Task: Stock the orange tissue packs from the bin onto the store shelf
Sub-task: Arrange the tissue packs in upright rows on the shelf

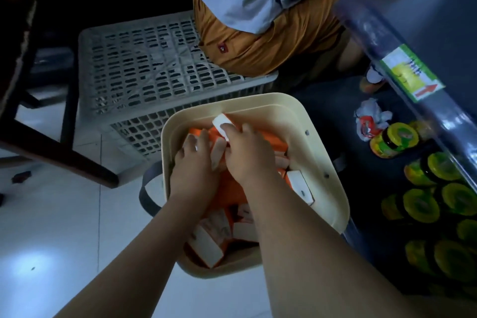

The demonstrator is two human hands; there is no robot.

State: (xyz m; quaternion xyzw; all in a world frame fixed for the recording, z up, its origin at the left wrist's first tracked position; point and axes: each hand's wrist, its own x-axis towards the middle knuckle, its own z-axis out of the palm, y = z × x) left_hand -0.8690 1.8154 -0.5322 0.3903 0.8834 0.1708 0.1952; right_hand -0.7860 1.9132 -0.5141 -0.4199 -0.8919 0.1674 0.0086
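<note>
Both hands were down inside the bin (333, 162), a smooth cream plastic tub with rounded corners standing on the glossy white tiled floor (51, 214). The left hand (193, 162) had its fingers spread narrow and pressed among the orange tissue packs (273, 141), though whether it actually held one could not be told. The right hand (250, 155) had its fingers curled over a raised pack (222, 124), a soft rectangular block showing a white end face, tilted up near the bin's far wall. More packs lay jumbled in the bin, orange wrap with white ends, some on edge. Just behind the bin stood a pale lattice crate (154, 64), upturned, its slotted base on top. To the right, the dark store shelf (413, 20) ran along with a clear price rail and a green-and-yellow label (410, 72); beneath it sat round jars (395, 139) with shiny yellow-green lids, and crumpled wrapping (369, 119) beside them. Another person in mustard trousers (271, 41) crouched beyond.
</note>
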